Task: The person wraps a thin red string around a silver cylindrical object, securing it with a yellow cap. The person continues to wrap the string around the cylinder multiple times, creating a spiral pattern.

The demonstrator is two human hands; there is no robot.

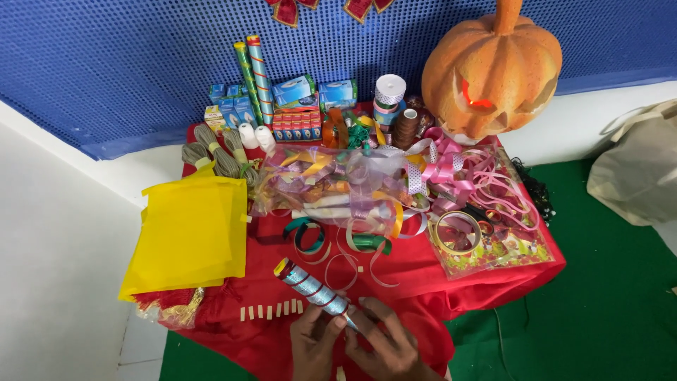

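The tube (312,287), a silver-blue foil roll with red spiral stripes and a yellow-red end cap, lies with its long axis running from 4 o'clock to 10 o'clock. The capped end points to 10 o'clock, away from the person; the near end sits between the hands.

Left hand (315,343): closed around the near end of the tube from below, thumb on top. Right hand (384,343): fingers pinched on the same near end at its tip. The two hands meet at the tube, at the 6 o'clock edge of the view. Most of the tube projects clear of both hands toward 10 o'clock.

The surface is a low table under a red cloth (423,275). A row of small tan strips (271,310) lies at 9 o'clock of the hands. A yellow bag (190,233) lies at 10 o'clock. Loose ribbons (338,187) fill the centre, with a tape ring (456,233) at 2 o'clock. At 12 o'clock, farthest back, stand two more tubes (254,70), small boxes (296,106) and a lit orange pumpkin (491,67).

The room has a green floor (606,282), white walls and a blue mesh panel (141,56).
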